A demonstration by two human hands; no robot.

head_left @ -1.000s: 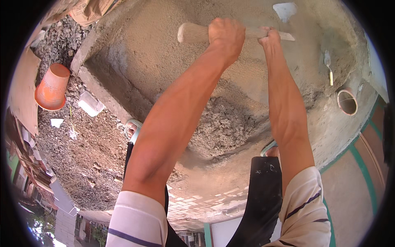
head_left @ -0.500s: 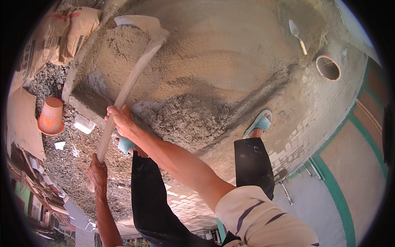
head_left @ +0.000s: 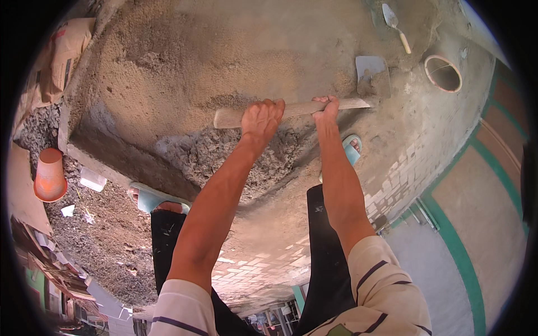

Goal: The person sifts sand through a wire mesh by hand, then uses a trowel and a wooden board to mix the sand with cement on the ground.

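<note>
Level across the front of me lies a hoe, its pale wooden handle running left to right. My left hand is wrapped round the handle near its thick free end. Closer to the blade, my right hand also grips the wood. The flat metal hoe blade, smeared with grey mix, is at the right, over or against the mortar-covered surface; I cannot tell whether it touches. Below the handle sits a lumpy heap of wet grey mortar, partly hidden by my left forearm. Dry sandy mix spreads beyond.
A trowel lies at the far right near an upright round pipe. A low concrete edge borders the mix on the left. Outside it are an orange bucket, a clear plastic container and paper sacks. My sandalled feet straddle the heap.
The hoe has swung from the far left to the right, its handle turning from steep to nearly level. Both hands moved right with it, and my left foot stepped out leftward.
</note>
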